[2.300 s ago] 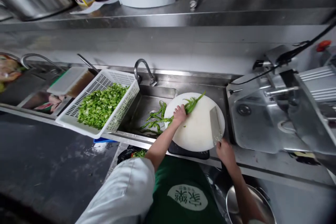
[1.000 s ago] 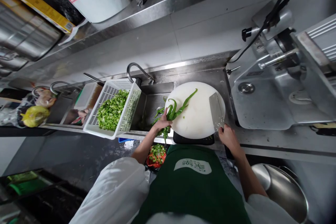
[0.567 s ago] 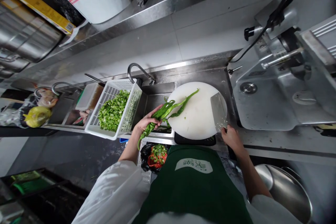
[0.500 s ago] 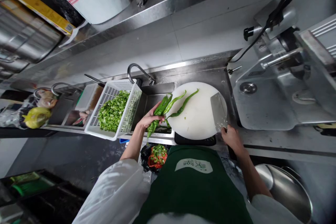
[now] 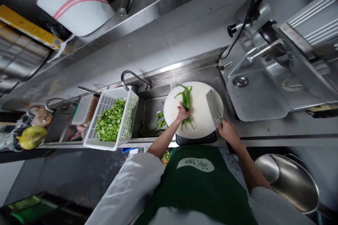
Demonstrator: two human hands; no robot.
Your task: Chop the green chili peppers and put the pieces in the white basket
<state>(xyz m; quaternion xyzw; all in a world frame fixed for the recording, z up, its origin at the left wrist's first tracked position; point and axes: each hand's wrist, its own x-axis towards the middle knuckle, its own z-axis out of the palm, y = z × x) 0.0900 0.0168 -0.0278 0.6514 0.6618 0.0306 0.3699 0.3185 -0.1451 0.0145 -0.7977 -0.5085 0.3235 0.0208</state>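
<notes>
A round white cutting board [image 5: 200, 112] sits on the steel counter beside the sink. My left hand [image 5: 182, 111] is closed on a bunch of long green peppers [image 5: 186, 99] and holds them down in the middle of the board. My right hand [image 5: 227, 132] grips the handle of a cleaver [image 5: 212, 107] whose blade rests flat on the board's right side. Several more green peppers [image 5: 159, 122] lie in the sink [image 5: 151, 110] to the left of the board.
A white slotted basket [image 5: 112, 121] of chopped green pieces straddles the sink's left edge, under a curved tap [image 5: 132, 76]. A metal slicing machine [image 5: 274, 74] stands to the right. A steel bowl [image 5: 287, 179] sits low at the right. A shelf above carries a white bucket [image 5: 76, 5].
My left hand has carried the bunch of peppers from over the sink onto the middle of the board and pressed it down. My right hand stays on the cleaver.
</notes>
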